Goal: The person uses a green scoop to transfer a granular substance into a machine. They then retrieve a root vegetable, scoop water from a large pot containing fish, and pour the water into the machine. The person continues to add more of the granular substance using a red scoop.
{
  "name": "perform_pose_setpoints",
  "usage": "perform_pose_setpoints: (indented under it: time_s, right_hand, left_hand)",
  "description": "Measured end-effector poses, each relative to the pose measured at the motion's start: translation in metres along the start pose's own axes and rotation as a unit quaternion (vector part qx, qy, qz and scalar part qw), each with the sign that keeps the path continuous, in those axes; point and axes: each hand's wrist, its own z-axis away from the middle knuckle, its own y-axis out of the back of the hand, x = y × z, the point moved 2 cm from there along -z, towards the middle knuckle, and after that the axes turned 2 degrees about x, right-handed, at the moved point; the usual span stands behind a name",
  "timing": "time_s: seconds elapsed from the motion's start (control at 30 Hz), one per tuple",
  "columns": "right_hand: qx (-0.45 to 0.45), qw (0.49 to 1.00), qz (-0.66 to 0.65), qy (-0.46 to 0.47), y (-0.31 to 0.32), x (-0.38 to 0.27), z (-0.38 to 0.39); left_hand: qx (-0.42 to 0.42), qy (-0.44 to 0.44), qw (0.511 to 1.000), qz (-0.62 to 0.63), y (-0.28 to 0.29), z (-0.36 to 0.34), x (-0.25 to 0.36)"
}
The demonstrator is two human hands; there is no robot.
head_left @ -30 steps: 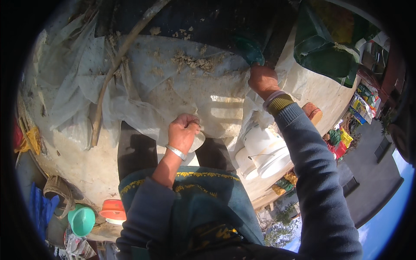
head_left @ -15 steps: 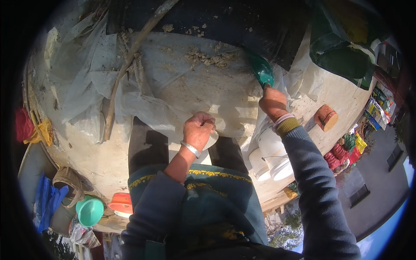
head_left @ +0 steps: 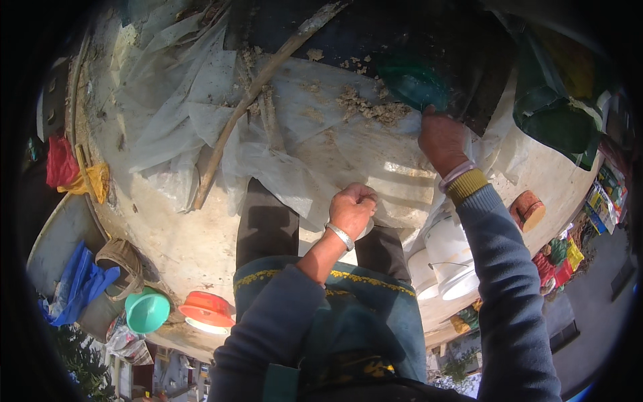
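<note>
My right hand (head_left: 444, 142) is closed around the near end of a green plastic scoop (head_left: 416, 87). The scoop's bowl lies in shadow over a dark sheet (head_left: 375, 33), beside crumbly pale clumps (head_left: 378, 109). My left hand (head_left: 353, 211), with a silver bangle at its wrist, is closed in front of my lap. It appears to pinch the near edge of a translucent plastic sheet (head_left: 395, 167); the fingertips are hidden. The sheet spreads away from that hand toward the clumps.
A long stick (head_left: 248, 100) lies across the plastic on the left. White buckets (head_left: 450, 244) stand right of my knees, with a brick-red block (head_left: 527, 210) beyond. Lower left are an orange basin (head_left: 206, 308), a mint-green bowl (head_left: 147, 311) and a basket (head_left: 120, 264). A dark green bag (head_left: 556, 127) lies far right.
My right hand has pushed the green scoop farther away, over the dark sheet. The whole view has shifted, moving the surroundings rightward. My left hand stays closed before my lap.
</note>
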Motion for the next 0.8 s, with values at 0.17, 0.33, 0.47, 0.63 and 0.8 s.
perform_pose_setpoints:
  time_s: [0.17, 0.33, 0.47, 0.63, 0.8]
  right_hand:
    - [-0.063, 0.998, -0.028, -0.002, -0.024, -0.027, 0.037]
    - [-0.04, 0.945, -0.258, -0.197, -0.05, -0.024, 0.054]
    - [-0.118, 0.842, -0.401, -0.341, -0.105, -0.02, 0.068]
    - [-0.045, 0.808, -0.489, -0.325, -0.166, -0.049, 0.082]
    - [-0.048, 0.726, -0.584, -0.361, -0.18, -0.082, 0.087]
  left_hand:
    - [0.029, -0.031, 0.995, 0.09, 0.032, -0.014, 0.02]
    - [0.367, -0.251, 0.883, -0.149, 0.17, -0.074, 0.056]
    - [0.423, -0.227, 0.779, -0.404, 0.264, -0.126, 0.068]
    - [0.241, -0.159, 0.699, -0.654, 0.328, -0.201, 0.08]
    - [0.201, -0.071, 0.649, -0.731, 0.309, -0.238, 0.063]
